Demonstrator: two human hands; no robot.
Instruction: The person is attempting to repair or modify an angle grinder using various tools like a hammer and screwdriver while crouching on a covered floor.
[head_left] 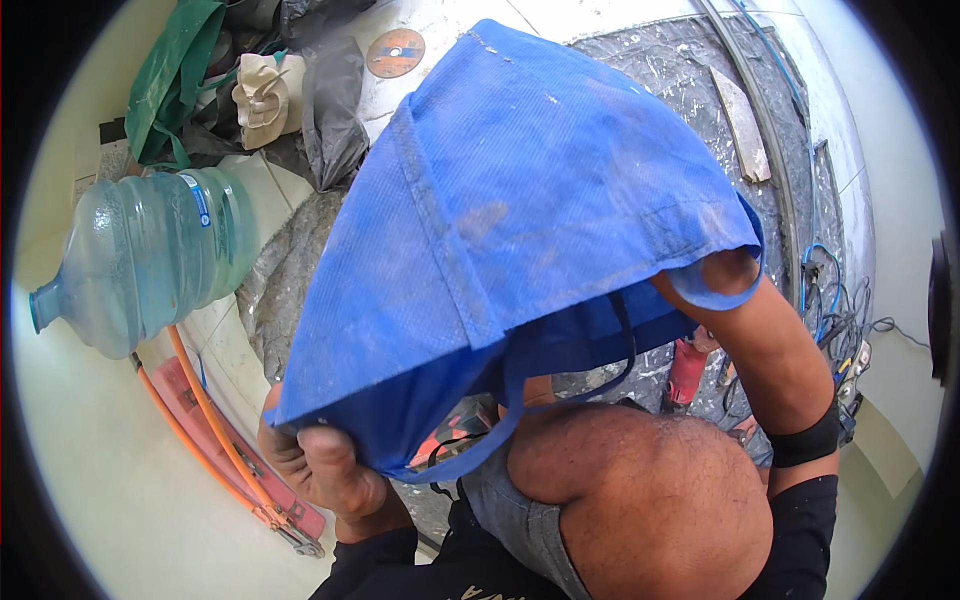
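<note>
A large blue fabric bag [540, 170] fills the middle of the view, its mouth toward me and its bottom pointing away. Smudges and pale dust mark the cloth. At the near left corner of its rim, my left hand [335, 470] is closed on the fabric, thumb on the near side. My right arm reaches up to the right end of the mouth. A blue strap loops across my right hand [728, 272] there, and the fingers are hidden by the cloth. A thin black cord and another blue strap hang below the opening.
My bent knee is below the bag. Beneath it lies a red power tool [686, 375] on a paint-spattered grey sheet [640, 60]. A water jug [150, 255], orange-handled cutters [215, 450], a cutting disc [395, 52], a wood strip [740, 125] and tangled cables [845, 320] lie around.
</note>
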